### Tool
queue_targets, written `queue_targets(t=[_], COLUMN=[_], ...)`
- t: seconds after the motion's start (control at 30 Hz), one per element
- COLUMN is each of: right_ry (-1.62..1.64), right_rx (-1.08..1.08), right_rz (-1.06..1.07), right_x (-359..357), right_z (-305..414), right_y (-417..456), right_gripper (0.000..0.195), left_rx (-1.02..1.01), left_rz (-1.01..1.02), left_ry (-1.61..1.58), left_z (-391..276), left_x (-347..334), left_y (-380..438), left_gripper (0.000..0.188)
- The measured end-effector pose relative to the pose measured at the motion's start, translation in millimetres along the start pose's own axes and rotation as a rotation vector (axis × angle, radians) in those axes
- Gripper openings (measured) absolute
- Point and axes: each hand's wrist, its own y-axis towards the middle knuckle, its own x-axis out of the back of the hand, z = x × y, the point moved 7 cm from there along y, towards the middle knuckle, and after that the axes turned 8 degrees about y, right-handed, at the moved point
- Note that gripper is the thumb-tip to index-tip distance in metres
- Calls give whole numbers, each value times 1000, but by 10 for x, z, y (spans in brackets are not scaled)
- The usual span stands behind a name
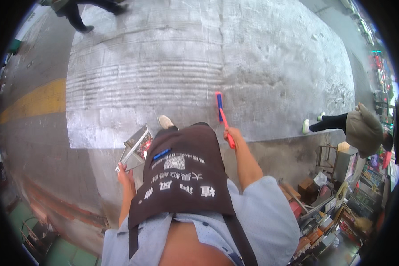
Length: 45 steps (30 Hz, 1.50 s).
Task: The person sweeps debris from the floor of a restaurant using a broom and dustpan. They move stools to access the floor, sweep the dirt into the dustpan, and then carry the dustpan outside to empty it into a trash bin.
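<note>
My right hand (232, 133) is wrapped around the red handle of a hand brush (219, 106) with a blue head. The brush head is over the grey paved ground (173, 99) ahead of me and looks to be at or close to its surface. On the other side, my left hand (126, 177) grips the near end of a metal dustpan (131, 151). Some red and white bits (146, 148) show inside the pan, too small to name. Between my hands hangs my dark apron (183, 166), bearing writing and a printed code, with a blue pen (162, 154) on it.
A person (362, 128) in pale shoes stands to the right; another person's legs (78, 18) are at the upper left. Boxes and mixed goods (319, 206) crowd the lower right. A yellow marking (36, 99) crosses the ground at left, and a reddish ledge (63, 206) runs lower left.
</note>
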Motion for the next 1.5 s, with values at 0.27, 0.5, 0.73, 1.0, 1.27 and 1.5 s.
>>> queue_targets(t=[0.27, 0.5, 0.73, 1.0, 1.27, 1.5], right_ry=[-20, -101, -121, -194, -58, -77], right_rx=[193, 267, 229, 83, 206, 179], right_rz=[-35, -208, -139, -47, -211, -201], right_x=[-981, -2174, -3704, -4258, -4008, -4951], right_z=[377, 1109, 647, 240, 476, -329], right_y=[98, 1081, 1007, 18, 386, 626], right_gripper=[9, 4, 4, 50, 34, 15], left_rx=[-42, -71, -83, -82, -336, -413], left_rz=[110, 45, -11, 113, 363, 474], left_ry=[111, 144, 211, 373, 827, 1200], left_z=[-1028, -1859, -2814, -3143, -3586, -3750], left_x=[-409, -770, -1064, -1854, -2810, -3410], left_y=[833, 1195, 1396, 2366, 3179, 3623], left_gripper=[58, 50, 35, 22, 24, 35])
